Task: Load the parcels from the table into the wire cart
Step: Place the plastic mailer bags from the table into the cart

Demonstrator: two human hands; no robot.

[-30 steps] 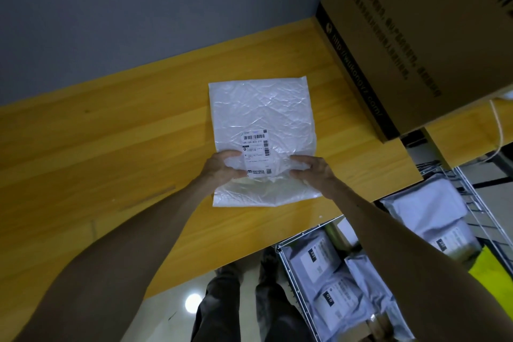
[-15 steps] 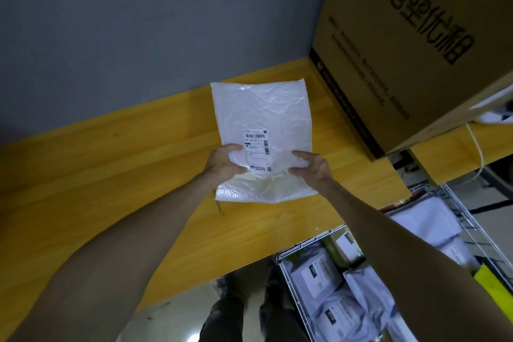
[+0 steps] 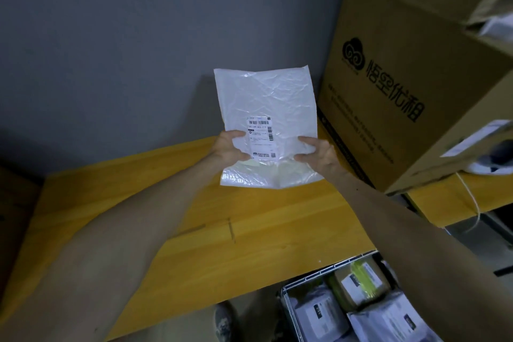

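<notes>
With my left hand [image 3: 229,147] and right hand [image 3: 319,154] pinching the white parcel [image 3: 268,108] clear of the table [image 3: 249,230], I next swing it down-right into the wire cart [image 3: 286,294].

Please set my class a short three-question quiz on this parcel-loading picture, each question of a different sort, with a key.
1. Which hands grip the white parcel? A: the left hand only. B: the right hand only. C: both.
2. True or false: the parcel lies flat on the wooden table.
3. Fill in: the wire cart at the person's right already holds several ____.

Key: 1 C. 2 False; it is held up, off the table. 3 parcels.
</notes>
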